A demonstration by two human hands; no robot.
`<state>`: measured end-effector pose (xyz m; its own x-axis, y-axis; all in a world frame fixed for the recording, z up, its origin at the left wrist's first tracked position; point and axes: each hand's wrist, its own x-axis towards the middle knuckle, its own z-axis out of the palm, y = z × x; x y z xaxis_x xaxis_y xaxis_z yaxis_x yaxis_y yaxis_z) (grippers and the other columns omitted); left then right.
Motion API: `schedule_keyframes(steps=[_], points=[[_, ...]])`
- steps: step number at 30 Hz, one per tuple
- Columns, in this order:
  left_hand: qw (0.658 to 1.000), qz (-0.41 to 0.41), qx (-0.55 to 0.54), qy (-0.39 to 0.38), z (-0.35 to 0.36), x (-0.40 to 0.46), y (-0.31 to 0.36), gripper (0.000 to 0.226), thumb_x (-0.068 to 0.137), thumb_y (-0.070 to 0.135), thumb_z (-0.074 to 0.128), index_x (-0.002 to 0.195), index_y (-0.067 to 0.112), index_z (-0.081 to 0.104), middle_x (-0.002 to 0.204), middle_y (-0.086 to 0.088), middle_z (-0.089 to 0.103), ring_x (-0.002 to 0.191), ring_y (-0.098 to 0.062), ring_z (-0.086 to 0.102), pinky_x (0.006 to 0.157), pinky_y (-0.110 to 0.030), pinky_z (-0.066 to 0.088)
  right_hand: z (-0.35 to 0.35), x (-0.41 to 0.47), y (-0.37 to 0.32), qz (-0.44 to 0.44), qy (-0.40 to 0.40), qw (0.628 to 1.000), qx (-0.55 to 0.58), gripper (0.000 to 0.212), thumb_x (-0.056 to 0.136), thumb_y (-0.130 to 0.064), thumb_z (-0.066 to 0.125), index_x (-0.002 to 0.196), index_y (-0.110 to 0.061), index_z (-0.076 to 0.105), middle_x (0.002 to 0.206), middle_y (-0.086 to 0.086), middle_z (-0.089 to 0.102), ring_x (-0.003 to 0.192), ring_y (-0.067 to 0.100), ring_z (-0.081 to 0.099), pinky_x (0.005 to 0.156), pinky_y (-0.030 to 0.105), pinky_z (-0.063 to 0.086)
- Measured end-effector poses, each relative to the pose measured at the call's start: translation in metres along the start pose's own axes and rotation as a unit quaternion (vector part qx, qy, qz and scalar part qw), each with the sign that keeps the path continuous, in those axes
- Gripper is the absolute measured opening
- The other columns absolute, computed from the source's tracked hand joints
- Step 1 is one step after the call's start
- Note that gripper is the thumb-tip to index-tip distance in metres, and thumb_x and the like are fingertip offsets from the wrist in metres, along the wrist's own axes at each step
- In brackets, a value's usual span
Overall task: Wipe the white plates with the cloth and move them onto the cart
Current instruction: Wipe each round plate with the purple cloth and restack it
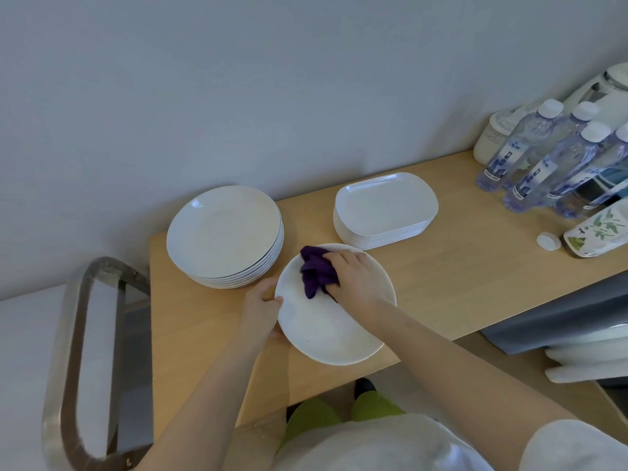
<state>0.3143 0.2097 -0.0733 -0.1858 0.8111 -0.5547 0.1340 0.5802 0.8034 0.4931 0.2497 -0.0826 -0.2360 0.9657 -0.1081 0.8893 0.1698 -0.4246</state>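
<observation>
Person seen from above: left hand [260, 309] and right hand [358, 283] both uncovered, no gloves, rings or watch visible; forearms bare back from each wrist up to past the elbow. White short sleeve [574, 447] begins well behind the right hand, at the upper arm, loose and rounded at its hem; matching white shirt front [370, 443] sits between the two arms, fabric plain, no print discernible. Below the hands, bright lime-green trousers [316, 419] cover both legs, and a dark shoe [364, 386] shows just beyond the right knee.
</observation>
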Motion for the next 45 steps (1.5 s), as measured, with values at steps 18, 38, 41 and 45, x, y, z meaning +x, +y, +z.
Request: schedule_keyframes(steps=[18, 38, 41, 45], points=[[0.997, 0.031, -0.058, 0.030, -0.008, -0.013, -0.016, 0.025, 0.098, 0.015, 0.048, 0.120, 0.026, 0.054, 0.116, -0.004, 0.060, 0.104, -0.021, 0.060, 0.075, -0.038, 0.059, 0.017, -0.053, -0.009, -0.201, -0.117, 0.972, -0.030, 0.042, 0.088, -0.040, 0.059, 0.128, -0.031, 0.049, 0.132, -0.009, 0.051, 0.118, 0.020, 0.038, 0.093, 0.035, 0.040], [0.994, 0.092, 0.019, 0.061, 0.000, -0.011, -0.026, 0.024, 0.091, 0.004, 0.055, 0.107, 0.021, 0.063, 0.100, 0.009, 0.063, 0.102, -0.017, 0.059, 0.088, -0.040, 0.052, 0.009, -0.008, -0.017, -0.016, -0.046, 0.997, -0.060, 0.054, 0.087, -0.042, 0.052, 0.137, -0.030, 0.038, 0.135, -0.001, 0.043, 0.120, 0.030, 0.036, 0.095, 0.040, 0.036], [0.994, 0.085, -0.040, 0.053, -0.002, -0.015, -0.029, 0.026, 0.098, 0.009, 0.047, 0.094, 0.026, 0.067, 0.095, 0.005, 0.069, 0.095, -0.016, 0.064, 0.079, -0.033, 0.056, 0.017, -0.014, -0.036, -0.059, -0.075, 0.994, -0.052, 0.053, 0.086, -0.045, 0.053, 0.135, -0.032, 0.040, 0.133, -0.002, 0.046, 0.120, 0.028, 0.036, 0.091, 0.040, 0.038], [0.993, 0.030, -0.106, 0.039, -0.007, -0.017, -0.028, 0.031, 0.102, 0.021, 0.039, 0.089, 0.015, 0.066, 0.092, -0.007, 0.070, 0.091, -0.021, 0.067, 0.064, -0.031, 0.058, 0.026, -0.035, -0.049, -0.066, -0.082, 0.994, -0.033, 0.049, 0.085, -0.048, 0.051, 0.130, -0.030, 0.041, 0.131, -0.001, 0.047, 0.117, 0.025, 0.037, 0.091, 0.040, 0.041]])
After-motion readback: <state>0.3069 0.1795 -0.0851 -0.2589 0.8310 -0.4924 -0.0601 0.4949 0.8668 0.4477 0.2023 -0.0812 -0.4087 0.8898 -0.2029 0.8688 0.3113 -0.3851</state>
